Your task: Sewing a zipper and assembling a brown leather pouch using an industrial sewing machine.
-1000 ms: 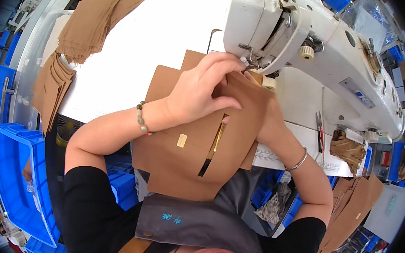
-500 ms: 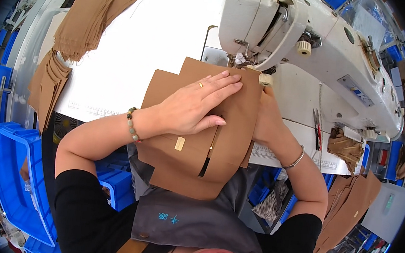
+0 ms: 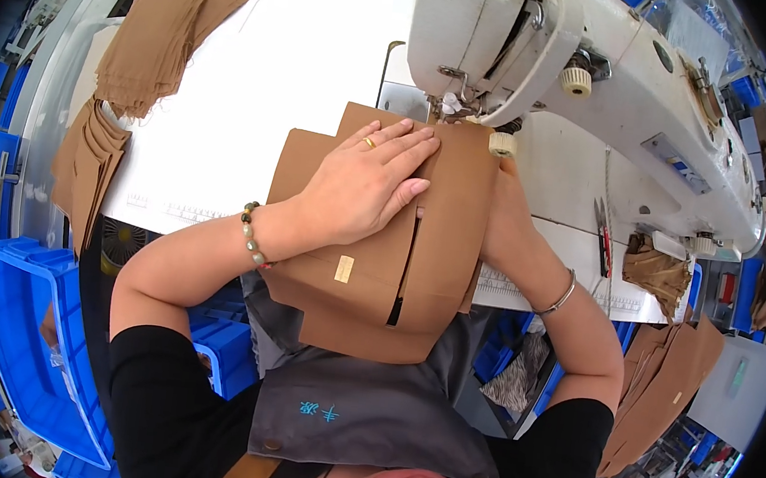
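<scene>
My left hand lies with fingers stretched on a brown fabric panel with notched corners, a long dark slit and a small pale label patch. My right hand is at the panel's right edge, its fingers hidden under it. The panel's top edge reaches the presser-foot area of a white sewing machine, where the needle is too small to make out.
Stacks of brown pieces lie at the left; more panels are at lower right. Red-handled scissors and a crumpled brown bundle lie right of my hands. Blue bins stand below the white tabletop.
My left hand has moved down from the needle area, its bent fingers flattening onto the panel. The panel has flattened and shifted slightly left, with its upper right edge lying under the machine head.
</scene>
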The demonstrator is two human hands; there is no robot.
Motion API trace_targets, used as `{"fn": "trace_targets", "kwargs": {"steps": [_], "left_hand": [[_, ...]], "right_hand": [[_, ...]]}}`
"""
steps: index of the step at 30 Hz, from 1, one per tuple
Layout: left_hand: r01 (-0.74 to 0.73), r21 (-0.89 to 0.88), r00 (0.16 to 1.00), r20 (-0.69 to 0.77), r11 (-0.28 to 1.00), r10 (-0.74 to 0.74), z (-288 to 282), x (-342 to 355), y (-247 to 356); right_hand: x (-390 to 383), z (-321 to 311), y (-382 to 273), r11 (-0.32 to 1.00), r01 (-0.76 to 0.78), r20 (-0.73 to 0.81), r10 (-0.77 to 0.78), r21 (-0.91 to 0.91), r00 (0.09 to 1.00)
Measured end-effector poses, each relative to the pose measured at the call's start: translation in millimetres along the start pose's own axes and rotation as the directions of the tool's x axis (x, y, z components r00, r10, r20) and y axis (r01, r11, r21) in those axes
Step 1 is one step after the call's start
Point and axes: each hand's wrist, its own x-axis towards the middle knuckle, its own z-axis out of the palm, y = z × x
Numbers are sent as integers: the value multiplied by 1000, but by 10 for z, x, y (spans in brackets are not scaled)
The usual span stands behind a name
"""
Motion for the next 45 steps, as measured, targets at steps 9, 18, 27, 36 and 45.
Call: {"fn": "trace_targets", "kwargs": {"steps": [9, 18, 27, 36, 45], "left_hand": [[-18, 73, 1000, 2, 997, 18, 26, 60, -68], [-19, 56, 999, -35, 998, 21, 27, 138, -219], [-6, 112, 997, -73, 994, 14, 0, 512, -554], [-2, 173, 992, -128, 985, 25, -49, 559, -604], [79, -4, 996, -29, 997, -79, -5, 49, -169]], "right_hand": [[18, -14, 9, 998, -10, -5, 11, 55, 1000], [13, -24, -1, 1000, 23, 4, -23, -18, 1000], [22, -29, 4, 999, 28, 27, -30, 47, 999], [47, -42, -31, 1000, 8, 24, -8, 14, 1000], [-10, -27, -15, 999, -33, 83, 35, -26, 996]]}}
